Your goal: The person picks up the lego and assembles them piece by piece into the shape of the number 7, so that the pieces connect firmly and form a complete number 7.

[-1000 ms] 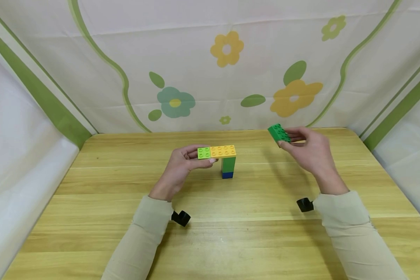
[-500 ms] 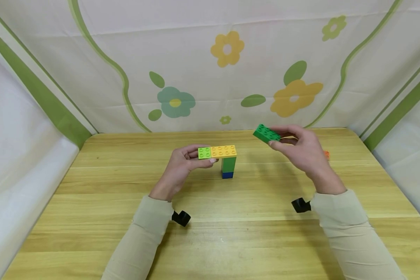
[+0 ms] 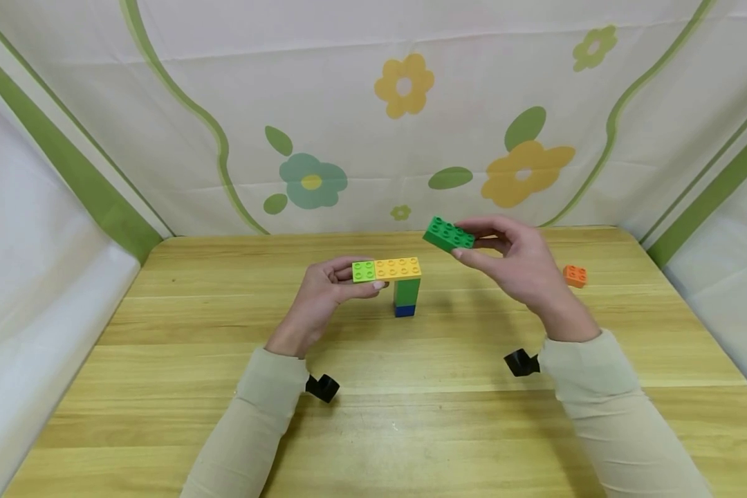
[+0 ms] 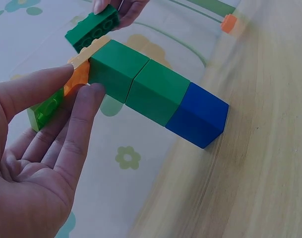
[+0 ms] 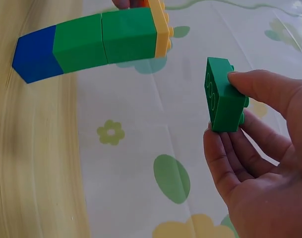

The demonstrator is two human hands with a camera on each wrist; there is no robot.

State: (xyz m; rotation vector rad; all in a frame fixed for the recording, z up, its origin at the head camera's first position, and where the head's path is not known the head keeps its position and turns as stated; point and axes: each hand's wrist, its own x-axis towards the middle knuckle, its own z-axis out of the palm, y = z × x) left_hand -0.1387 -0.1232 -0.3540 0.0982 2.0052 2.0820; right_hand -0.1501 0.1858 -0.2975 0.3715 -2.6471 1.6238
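A small tower stands on the table, with a blue block [image 4: 200, 116] at its foot and two green blocks [image 4: 136, 84] above. Across its top lies a thin yellow brick [image 3: 397, 268] reaching left, with a lime-green brick [image 3: 363, 271] at its left end. My left hand [image 3: 321, 297] pinches this overhanging top part between thumb and fingers. To the upper right of the tower, my right hand [image 3: 513, 263] holds a dark green building brick [image 3: 448, 235] in the air, studs up and slightly tilted. The right wrist view shows that brick [image 5: 222, 96] apart from the tower.
An orange brick [image 3: 575, 276] lies on the wooden table [image 3: 373, 415] to the right, beyond my right wrist. Behind the table's far edge hangs a flowered cloth [image 3: 361, 138], with more cloth at both sides. Small black cameras sit at both wrists.
My right hand has moved left toward the tower, carrying the green brick and turning it flatter. The orange brick has come into sight behind it. The left hand stays in place.
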